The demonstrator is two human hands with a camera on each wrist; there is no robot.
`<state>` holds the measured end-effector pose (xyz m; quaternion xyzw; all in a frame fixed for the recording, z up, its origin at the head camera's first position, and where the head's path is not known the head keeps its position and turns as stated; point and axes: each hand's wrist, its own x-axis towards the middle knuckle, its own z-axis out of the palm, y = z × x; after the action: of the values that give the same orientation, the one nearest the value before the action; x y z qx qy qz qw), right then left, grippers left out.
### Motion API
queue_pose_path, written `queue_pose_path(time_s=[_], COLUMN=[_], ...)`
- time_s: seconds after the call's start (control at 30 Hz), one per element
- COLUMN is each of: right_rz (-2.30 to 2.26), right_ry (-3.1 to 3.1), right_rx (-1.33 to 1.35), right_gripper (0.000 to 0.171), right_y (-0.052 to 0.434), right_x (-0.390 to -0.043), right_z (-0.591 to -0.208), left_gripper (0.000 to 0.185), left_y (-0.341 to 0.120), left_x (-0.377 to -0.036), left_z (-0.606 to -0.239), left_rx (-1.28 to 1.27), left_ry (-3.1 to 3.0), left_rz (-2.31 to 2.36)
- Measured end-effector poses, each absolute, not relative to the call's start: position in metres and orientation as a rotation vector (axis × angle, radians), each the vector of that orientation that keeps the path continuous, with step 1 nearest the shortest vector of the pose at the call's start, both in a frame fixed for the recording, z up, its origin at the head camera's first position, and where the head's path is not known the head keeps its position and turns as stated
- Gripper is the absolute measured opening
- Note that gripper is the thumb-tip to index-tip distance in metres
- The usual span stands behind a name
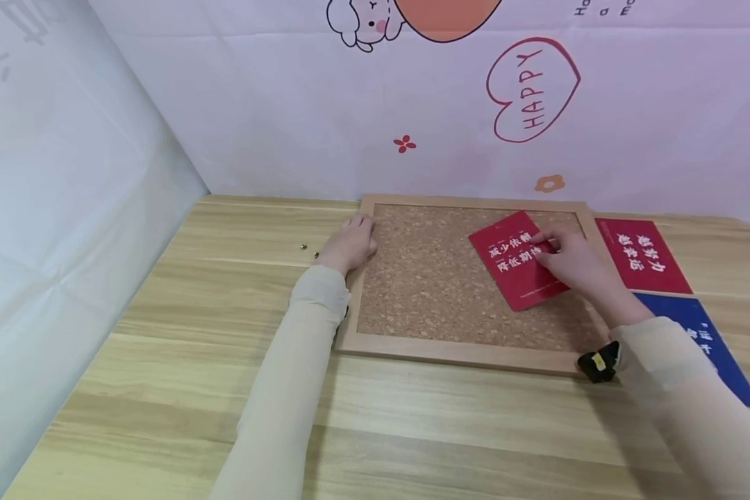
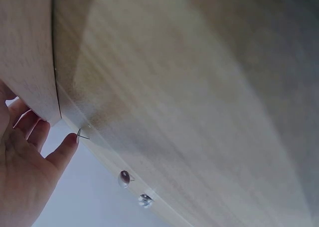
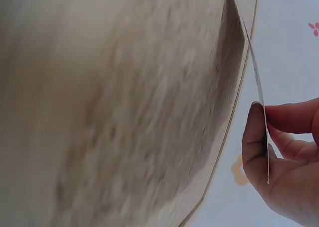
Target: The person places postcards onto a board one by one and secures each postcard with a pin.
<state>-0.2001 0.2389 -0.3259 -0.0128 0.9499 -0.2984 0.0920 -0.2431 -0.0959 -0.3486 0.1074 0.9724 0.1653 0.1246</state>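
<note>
The right hand (image 1: 569,253) pinches a red card (image 1: 506,285) along its 2 o'clock edge, fingers closed to the card's thickness, thumb on one face and fingers on the other. The card is over the 2 o'clock part of the cork board (image 1: 419,278), tilted clear of it where the hand holds it; whether its far end touches, I cannot tell.

The left hand (image 1: 350,244) rests at the board's 10 o'clock corner, touching the wooden frame, its fingers loosely bent and a little spread, with nothing plainly pinched between them. Two metal tacks (image 2: 124,177) lie on the surface (image 1: 162,417) at 9 o'clock from that hand; a third tack (image 2: 79,137) shows at a fingertip, touching or just behind it.

A second red card (image 1: 644,255) lies beside the board at 3 o'clock, and a blue card (image 1: 725,354) at 4 o'clock, partly under the sleeve.

The held card looks thin and light, and its slight bow suggests springy stock that would crease under a hard squeeze. Its face may be slick, so a light, flat pinch near the middle of an edge should suit it best.
</note>
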Motion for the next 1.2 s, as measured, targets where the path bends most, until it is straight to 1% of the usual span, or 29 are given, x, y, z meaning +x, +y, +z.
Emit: queue_pose_path(time_s=[0.43, 0.8, 1.2], right_rz=[-0.844, -0.782, -0.723], right_ry=[2.762, 2.731, 2.646], right_rx=[-0.088, -0.136, -0.152], right_gripper=[0.036, 0.033, 0.034], right_y=[0.204, 0.19, 0.172], right_x=[-0.201, -0.202, -0.2], right_z=[-0.326, -0.33, -0.33], left_gripper=[0.056, 0.057, 0.057], left_y=[-0.095, -0.097, -0.098], left_x=[-0.243, -0.244, -0.243], left_z=[-0.348, -0.35, -0.349], left_rx=[0.317, 0.327, 0.338], left_ry=[2.838, 2.84, 2.836], left_rz=[0.48, 0.48, 0.489])
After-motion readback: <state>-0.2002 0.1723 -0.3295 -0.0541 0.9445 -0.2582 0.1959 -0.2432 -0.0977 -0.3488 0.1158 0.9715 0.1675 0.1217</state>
